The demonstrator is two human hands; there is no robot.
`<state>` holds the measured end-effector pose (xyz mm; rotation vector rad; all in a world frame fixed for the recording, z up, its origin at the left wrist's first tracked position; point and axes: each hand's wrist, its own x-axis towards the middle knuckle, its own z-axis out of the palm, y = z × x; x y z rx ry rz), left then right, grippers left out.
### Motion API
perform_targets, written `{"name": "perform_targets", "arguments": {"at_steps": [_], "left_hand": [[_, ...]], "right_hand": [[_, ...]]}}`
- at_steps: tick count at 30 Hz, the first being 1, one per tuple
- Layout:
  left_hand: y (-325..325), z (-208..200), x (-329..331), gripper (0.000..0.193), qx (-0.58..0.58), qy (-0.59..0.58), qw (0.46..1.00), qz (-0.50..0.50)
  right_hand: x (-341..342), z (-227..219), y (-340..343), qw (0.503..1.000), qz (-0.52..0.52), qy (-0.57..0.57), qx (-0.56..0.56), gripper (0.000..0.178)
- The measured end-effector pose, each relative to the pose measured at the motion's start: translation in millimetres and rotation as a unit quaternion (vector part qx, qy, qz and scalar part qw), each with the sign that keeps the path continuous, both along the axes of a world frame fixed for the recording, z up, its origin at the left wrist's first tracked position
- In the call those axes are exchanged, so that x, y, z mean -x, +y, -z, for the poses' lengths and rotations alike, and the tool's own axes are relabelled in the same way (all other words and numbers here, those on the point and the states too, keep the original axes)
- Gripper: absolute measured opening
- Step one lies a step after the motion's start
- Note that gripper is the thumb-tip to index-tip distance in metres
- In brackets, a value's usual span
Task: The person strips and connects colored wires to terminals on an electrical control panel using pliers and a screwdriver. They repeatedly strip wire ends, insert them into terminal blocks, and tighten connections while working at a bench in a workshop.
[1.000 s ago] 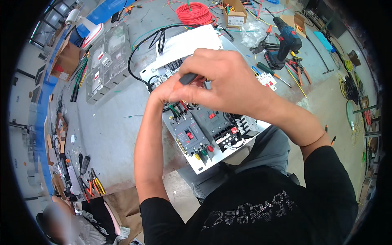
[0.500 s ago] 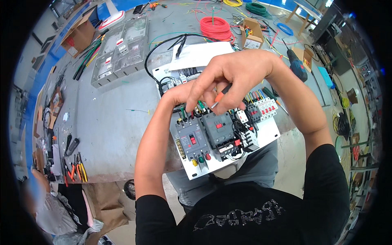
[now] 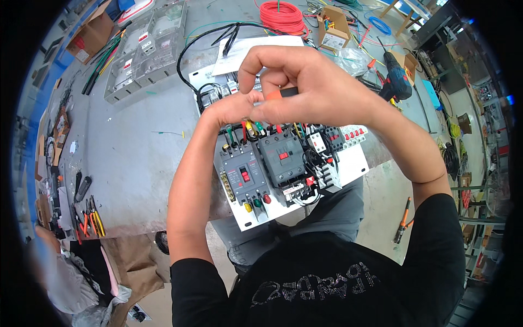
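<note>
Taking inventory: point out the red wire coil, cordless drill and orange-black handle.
Red wire coil [image 3: 283, 23], head view: near strands.
Cordless drill [image 3: 399, 80], head view: body.
Orange-black handle [image 3: 273, 96], head view: orange section.

Your T-shirt [image 3: 305, 256] is matt cloth with glittery lettering [image 3: 316, 289]. Before you, the breaker [image 3: 250, 183] looks matt plastic, the mounting panel [image 3: 355, 163] smooth, the case [image 3: 116, 82] clear glossy plastic, the tabletop [image 3: 136, 163] scuffed.

Right of the grey workbench [image 3: 136, 163], pale floor [image 3: 378, 218] stretches toward a metal rack [image 3: 479, 220]; beyond the workbench's far right corner I make out a wooden-legged table [image 3: 417, 15] under bright light.
</note>
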<state>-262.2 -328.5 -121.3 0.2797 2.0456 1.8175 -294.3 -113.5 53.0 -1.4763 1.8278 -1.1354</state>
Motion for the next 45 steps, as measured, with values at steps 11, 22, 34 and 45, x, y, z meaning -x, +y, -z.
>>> {"name": "perform_targets", "arguments": {"at_steps": [11,22,34,45], "left_hand": [[10.4,-14.7,-9.6,0.036,0.005,0.042,0.999,-0.009],[7.1,-9.3,4.1,0.046,-0.004,0.035,0.999,0.022],[1.8,4.3,0.0,0.038,-0.030,-0.076,0.997,-0.003],[9.3,9.5,-12.9,0.060,-0.111,-0.103,0.982,-0.109]], "right_hand": [[-19.2,11.4,-1.8,0.985,0.160,0.018,0.067,0.035],[8.7,-10.3,-0.1,0.994,-0.060,-0.049,-0.070,0.033],[36.3,-64.3,10.8,0.959,0.062,0.215,0.172,0.040],[165.6,172.1,106.7,0.882,0.244,0.383,-0.130,0.022]]}}
